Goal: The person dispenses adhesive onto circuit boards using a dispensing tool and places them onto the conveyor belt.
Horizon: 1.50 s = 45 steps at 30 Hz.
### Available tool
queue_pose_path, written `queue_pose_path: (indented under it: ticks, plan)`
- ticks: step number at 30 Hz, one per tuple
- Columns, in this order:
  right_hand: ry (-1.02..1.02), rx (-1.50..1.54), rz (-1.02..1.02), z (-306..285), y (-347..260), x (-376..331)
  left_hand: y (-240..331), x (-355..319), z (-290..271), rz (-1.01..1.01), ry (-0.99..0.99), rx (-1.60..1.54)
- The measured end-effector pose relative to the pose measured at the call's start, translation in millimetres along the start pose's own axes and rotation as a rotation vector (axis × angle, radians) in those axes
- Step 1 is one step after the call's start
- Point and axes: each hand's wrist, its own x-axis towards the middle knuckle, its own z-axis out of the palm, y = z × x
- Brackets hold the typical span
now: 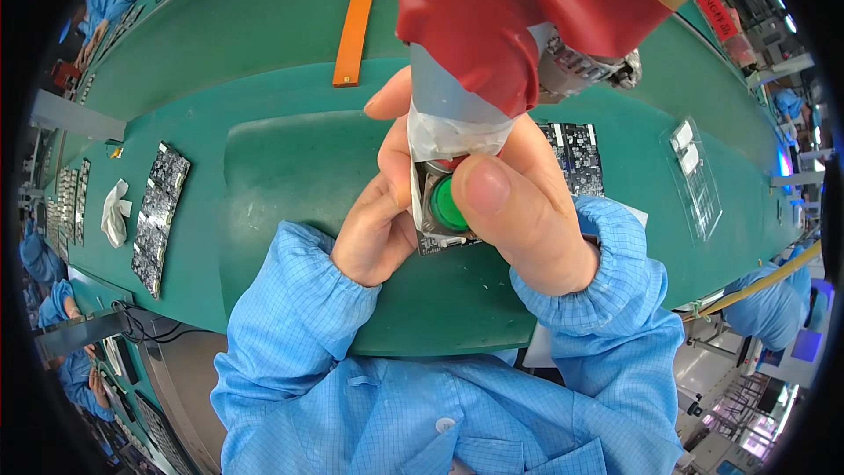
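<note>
A bulky device (470, 79), wrapped in red sheeting and pale tape, comes down from the top of the view in front of me. A round green button (448, 204) sits at its near end. My right hand (527, 211) is closed round the right side of this device, its thumb beside the button. On the other side, my left hand (378, 220) has its fingers curled against the device's left edge; what they grip is partly hidden. Below the button shows the edge of a dark circuit board (432, 244), mostly covered by the device and hands.
A long dark circuit board (161, 220) lies left on the green mat, beside a crumpled white tissue (114, 213). Another board (576, 158) lies behind my right hand. A clear plastic tray (696, 180) is at the right, an orange strip (356, 22) at the back. Other people work at both sides.
</note>
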Motion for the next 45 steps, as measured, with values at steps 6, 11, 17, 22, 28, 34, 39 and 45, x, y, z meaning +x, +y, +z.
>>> queue_pose_path:
  ticks: [6, 11, 17, 22, 28, 34, 39, 45]
  plan:
    - [-0.019, -0.053, -0.001, -0.5, 2.1, 1.2, -4.2, 2.6, -10.2, 0.0, 0.08, 0.139]
    - [0.007, -0.093, -0.044, -3.1, 2.3, 1.7, 1.0, 0.1, -7.1, -0.026, 0.138, 0.114]
    - [0.031, -0.087, -0.075, -4.8, 6.1, 3.5, 13.2, -6.9, 0.5, 0.07, 0.107, 0.176]
    - [-0.011, -0.026, -0.033, -3.3, 0.5, 1.2, 15.3, -8.2, 0.6, 0.07, 0.058, 0.051]
    - [-0.101, 0.205, -0.028, -6.1, 2.6, 0.9, 14.3, -8.2, -0.2, 0.078, 0.071, 0.039]
    - [-0.053, 0.047, -0.05, -7.0, 1.2, 3.4, 15.2, -6.7, -1.6, 0.083, 0.075, 0.109]
    - [-0.011, 0.003, 0.004, -6.0, -1.2, 4.4, 15.2, -2.7, 1.7, 0.061, 0.219, 0.17]
    - [0.04, -0.005, 0.005, -4.6, -1.8, 2.5, 19.1, -15.4, -5.8, 0.131, 0.175, 0.29]
